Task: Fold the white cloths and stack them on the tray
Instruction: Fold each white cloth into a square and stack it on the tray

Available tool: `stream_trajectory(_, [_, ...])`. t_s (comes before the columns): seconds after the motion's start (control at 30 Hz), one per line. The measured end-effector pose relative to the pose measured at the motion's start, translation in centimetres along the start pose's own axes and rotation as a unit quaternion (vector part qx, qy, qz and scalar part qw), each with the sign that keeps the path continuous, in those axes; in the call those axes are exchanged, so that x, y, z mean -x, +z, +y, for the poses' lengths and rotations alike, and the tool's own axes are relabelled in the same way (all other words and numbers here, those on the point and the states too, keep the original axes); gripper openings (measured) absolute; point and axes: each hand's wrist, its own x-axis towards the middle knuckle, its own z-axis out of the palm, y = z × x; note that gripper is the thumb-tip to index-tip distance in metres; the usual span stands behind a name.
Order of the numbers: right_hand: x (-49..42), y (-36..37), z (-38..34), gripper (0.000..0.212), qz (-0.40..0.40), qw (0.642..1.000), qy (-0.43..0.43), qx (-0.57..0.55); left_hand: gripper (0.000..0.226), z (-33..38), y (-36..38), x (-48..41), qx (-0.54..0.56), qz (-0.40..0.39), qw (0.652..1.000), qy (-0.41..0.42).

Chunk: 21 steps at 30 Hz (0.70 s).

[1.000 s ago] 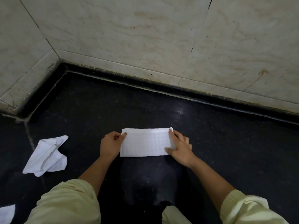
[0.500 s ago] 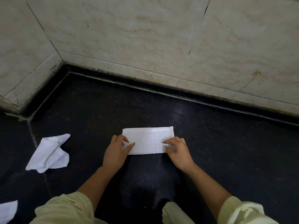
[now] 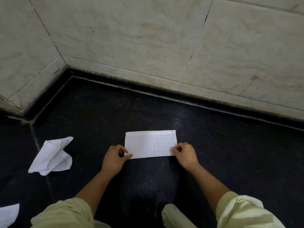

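Observation:
A white cloth with a fine grid weave (image 3: 150,143) lies flat on the black floor as a folded rectangle. My left hand (image 3: 115,157) pinches its near left corner between thumb and fingers. At the near right corner my right hand (image 3: 185,153) pinches the cloth the same way. A crumpled white cloth (image 3: 51,157) lies apart to the left. Part of another white cloth (image 3: 8,214) shows at the bottom left edge. No tray is in view.
The black floor (image 3: 230,145) meets pale marble wall tiles (image 3: 148,38) at a dark skirting behind the cloth, with a corner at the far left. My pale yellow sleeves (image 3: 238,211) fill the bottom edge.
Both hands have slid from the cloth's far corners down its sides to the near corners. The cloth stays flat in the same place.

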Motion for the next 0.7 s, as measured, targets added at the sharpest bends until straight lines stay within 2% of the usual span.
stream_trajectory(0.1, [-0.1,0.3,-0.5,0.016,0.018,1.0,0.019,0.014,0.022,0.0,0.0,0.0,0.008,0.003,1.0,-0.015])
stream_trajectory(0.23, [-0.6,0.7,-1.5,0.04,0.044,0.997,0.068,-0.001,0.027,0.4,-0.1,0.0,0.027,0.005,0.999,-0.042])
stream_trajectory(0.33, [-1.3,0.8,-2.2,0.045,0.014,0.988,0.148,-0.03,0.029,1.2,-0.2,0.0,0.041,0.008,0.996,-0.083])
stream_trajectory(0.47, [-2.1,0.7,-2.2,0.031,-0.024,0.97,0.211,-0.118,0.031,2.0,0.0,-0.2,0.079,0.011,0.986,-0.143])
stream_trajectory(0.6, [-1.8,0.5,-1.8,0.017,-0.005,0.958,0.199,-0.208,0.029,2.2,0.2,-0.3,0.098,0.0,0.982,-0.161])
stream_trajectory(0.7, [-1.3,-0.4,-0.8,0.009,-0.002,0.957,0.193,-0.216,0.028,2.2,0.2,0.0,0.107,-0.023,0.979,-0.169])
